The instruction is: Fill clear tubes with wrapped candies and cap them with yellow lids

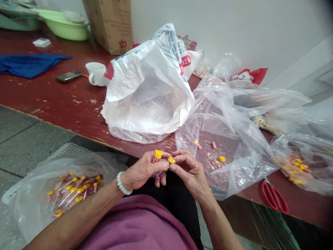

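"Just off the edge of the worktop (65,107), what am I holding?"

"Your left hand (143,171) is curled narrowly around a small clear tube (156,159), which has a yellow cap and a red label. Your right hand (188,172) makes a narrow pinch on a yellow piece (171,160) right beside that cap. Your fingers nearly meet there."

"What's at twelve o'clock?"

"A white carrier bag (145,93) slumps on the worktop, with a cardboard box (109,24) behind it."

"And to my left?"

"At eleven o'clock there's a mug (96,73). At ten, a phone (69,76) and a blue cloth (31,65) lie on the worktop, and a green basin (62,29) sits beyond them."

"Anything lower down?"

"At eight o'clock, a clear bag of capped tubes (74,194) rests on a white basket (65,150) on the floor."

"To my right?"

"At two o'clock, just past your right hand, a clear bag (234,166) holds loose red bits and yellow pieces. At three, another clear bag (293,170) holds more yellow pieces. Red scissors (273,198) lie at four o'clock."
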Demonstrator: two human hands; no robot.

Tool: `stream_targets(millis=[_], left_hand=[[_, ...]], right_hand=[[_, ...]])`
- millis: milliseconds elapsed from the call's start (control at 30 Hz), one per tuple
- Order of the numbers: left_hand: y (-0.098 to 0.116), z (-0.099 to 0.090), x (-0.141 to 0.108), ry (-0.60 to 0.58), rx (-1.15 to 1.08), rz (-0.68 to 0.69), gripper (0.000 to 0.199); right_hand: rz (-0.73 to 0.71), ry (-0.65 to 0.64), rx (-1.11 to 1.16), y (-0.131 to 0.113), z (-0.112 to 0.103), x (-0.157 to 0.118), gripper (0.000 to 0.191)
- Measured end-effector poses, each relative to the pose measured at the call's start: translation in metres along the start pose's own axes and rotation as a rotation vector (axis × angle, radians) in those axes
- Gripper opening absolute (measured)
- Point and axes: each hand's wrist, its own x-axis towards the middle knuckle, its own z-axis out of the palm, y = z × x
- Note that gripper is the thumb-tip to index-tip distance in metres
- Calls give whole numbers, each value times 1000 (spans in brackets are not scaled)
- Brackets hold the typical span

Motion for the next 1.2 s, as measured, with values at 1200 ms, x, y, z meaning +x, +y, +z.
stream_targets(millis=[1200], left_hand=[[-5, 14, -9, -91, 81, -75, 31]], right_hand=[[5, -122, -200, -13, -20, -22, 15]])
